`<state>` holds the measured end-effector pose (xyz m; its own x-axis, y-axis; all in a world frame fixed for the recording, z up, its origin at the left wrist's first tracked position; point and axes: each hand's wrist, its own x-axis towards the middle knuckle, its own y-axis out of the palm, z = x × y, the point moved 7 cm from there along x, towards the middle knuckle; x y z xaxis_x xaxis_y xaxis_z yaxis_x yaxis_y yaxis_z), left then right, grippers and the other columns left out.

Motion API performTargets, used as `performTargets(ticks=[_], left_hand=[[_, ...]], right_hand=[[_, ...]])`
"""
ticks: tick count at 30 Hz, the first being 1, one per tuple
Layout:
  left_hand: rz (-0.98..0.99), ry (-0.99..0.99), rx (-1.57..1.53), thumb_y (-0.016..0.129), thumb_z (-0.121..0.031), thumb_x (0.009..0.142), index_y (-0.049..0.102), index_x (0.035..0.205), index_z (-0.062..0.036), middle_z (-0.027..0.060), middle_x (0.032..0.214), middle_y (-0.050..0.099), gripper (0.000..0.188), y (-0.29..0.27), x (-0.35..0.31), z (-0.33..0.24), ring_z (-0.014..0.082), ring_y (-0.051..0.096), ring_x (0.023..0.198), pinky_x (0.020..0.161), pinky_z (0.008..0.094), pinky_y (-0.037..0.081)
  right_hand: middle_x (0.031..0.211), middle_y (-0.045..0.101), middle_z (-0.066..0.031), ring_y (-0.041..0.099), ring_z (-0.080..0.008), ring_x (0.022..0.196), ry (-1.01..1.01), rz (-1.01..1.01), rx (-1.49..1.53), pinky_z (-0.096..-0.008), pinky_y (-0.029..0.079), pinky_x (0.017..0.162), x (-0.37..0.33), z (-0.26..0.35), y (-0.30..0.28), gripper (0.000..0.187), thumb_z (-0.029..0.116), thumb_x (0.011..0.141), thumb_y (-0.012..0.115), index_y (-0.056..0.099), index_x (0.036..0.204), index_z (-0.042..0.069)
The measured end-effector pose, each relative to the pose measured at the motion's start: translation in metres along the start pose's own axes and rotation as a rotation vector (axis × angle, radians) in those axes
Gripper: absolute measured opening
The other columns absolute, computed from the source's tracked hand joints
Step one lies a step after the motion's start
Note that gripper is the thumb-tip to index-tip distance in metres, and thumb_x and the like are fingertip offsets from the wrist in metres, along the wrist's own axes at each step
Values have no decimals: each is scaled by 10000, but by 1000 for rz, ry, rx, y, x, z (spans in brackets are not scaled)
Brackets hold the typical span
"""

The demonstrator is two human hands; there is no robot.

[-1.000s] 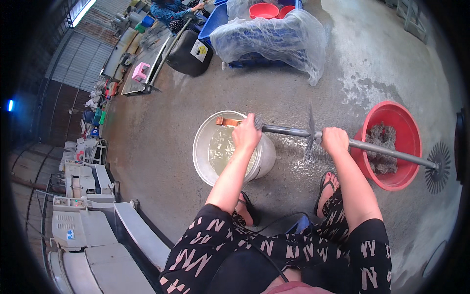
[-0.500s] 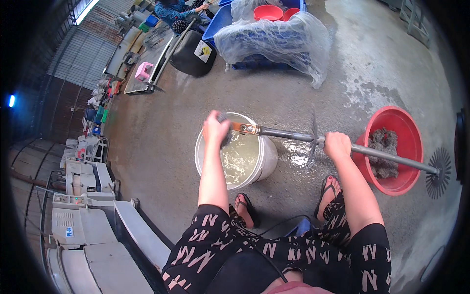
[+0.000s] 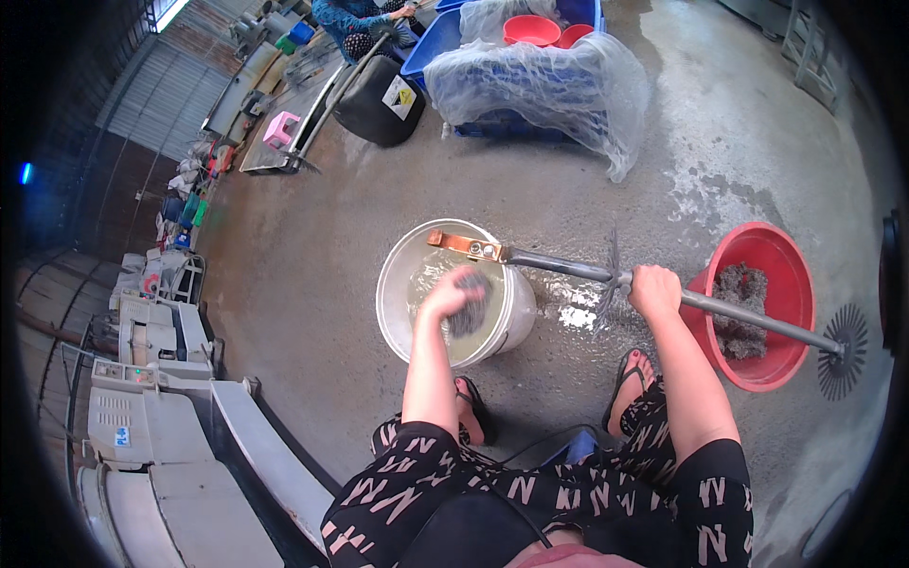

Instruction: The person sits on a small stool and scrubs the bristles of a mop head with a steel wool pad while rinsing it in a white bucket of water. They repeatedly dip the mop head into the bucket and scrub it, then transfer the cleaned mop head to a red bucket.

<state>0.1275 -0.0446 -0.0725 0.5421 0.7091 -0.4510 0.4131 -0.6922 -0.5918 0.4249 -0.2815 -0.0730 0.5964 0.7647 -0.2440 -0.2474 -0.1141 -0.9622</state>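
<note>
Head view, using the white bucket (image 3: 516,312) as landmark. Left hand (image 3: 454,295) is at the bucket's mouth, fingers part-curled on a gray pad (image 3: 469,310). It's blurred, so I can't tell how firm the hold is, or whether the pad touches the water (image 3: 478,346). Right hand (image 3: 655,291) is right of the bucket, closed fully round a metal rod (image 3: 720,309).

Rod lies crosswise: copper end (image 3: 464,245) over the far part of the bucket's mouth, one spoked wheel (image 3: 614,260) between bucket and right hand, second spoked wheel (image 3: 846,355) at the other end, well right of the bucket. Can't tell if the rod touches the bucket's rim. Red tub (image 3: 757,232) with gray clumps (image 3: 741,298) stands right of the bucket, under the rod.

My read: step in hand is wetting or rinsing the pad. Next move probably calls for lifting the pad to the copper end, right hand holding the rod steady. Risk I see: wet pad slipping.
</note>
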Motion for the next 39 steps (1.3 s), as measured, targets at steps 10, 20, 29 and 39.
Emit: performTargets(ticks=[10, 20, 29, 39], left_hand=[[-690, 62, 587, 654, -156, 739, 570, 1174, -214, 115, 1110, 580, 448, -53, -5, -64, 352, 610, 986, 827, 476, 498], [-607, 309, 308, 678, -251, 770, 599, 1151, -151, 165, 1083, 640, 402, -23, -14, -56, 348, 598, 1038, 879, 411, 471], [-273, -155, 573, 720, -306, 706, 611, 1171, -178, 147, 1103, 648, 494, -39, -42, 35, 315, 606, 1047, 895, 410, 478], [-182, -50, 520, 761, -269, 690, 623, 1126, -208, 136, 1045, 635, 462, -6, -65, 45, 325, 619, 977, 841, 418, 500]], right_hand=[[823, 694, -153, 688, -298, 790, -51, -43, 31, -397, 548, 709, -4, 6, -2, 137, 138, 705, 654, 722, 819, 101], [846, 695, -166, 688, -297, 828, -35, -29, 64, -391, 549, 736, -1, 7, -2, 151, 139, 722, 636, 734, 826, 90], [894, 692, -171, 681, -305, 864, -9, -1, 30, -392, 541, 757, -3, 7, -10, 181, 146, 724, 631, 730, 859, 76], [897, 685, -180, 670, -316, 882, 22, 75, -54, -412, 531, 777, 5, 17, -8, 212, 145, 739, 605, 723, 907, 90]])
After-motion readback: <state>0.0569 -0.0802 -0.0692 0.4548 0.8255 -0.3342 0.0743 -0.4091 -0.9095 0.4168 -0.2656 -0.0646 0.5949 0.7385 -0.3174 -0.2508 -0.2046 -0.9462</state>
